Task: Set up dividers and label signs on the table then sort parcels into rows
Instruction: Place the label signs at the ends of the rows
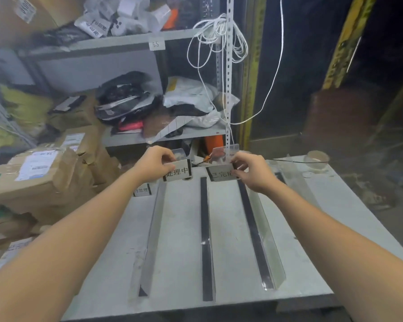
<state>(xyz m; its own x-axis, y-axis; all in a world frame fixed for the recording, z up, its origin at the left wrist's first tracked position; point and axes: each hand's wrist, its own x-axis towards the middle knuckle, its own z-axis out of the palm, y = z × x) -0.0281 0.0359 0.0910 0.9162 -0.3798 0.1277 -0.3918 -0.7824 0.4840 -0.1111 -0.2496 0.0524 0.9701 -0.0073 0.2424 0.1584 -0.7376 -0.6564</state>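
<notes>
Three long clear dividers with dark bases lie lengthwise on the grey table (182, 228): a left divider (153, 233), a middle divider (205, 238) and a right divider (256, 228). My left hand (155, 162) pinches a white label sign (178, 173) in a clear holder at the far end between the left and middle dividers. My right hand (251, 170) pinches a second label sign (221, 174), partly hidden by my fingers. A third label sign (142, 190) stands at the table's far left corner.
Cardboard parcels (44, 180) are piled left of the table. Behind it, grey shelves (130, 43) hold bags and packets. White cord (219, 36) hangs from a shelf post. A clear round container (318, 159) sits at the table's far right corner.
</notes>
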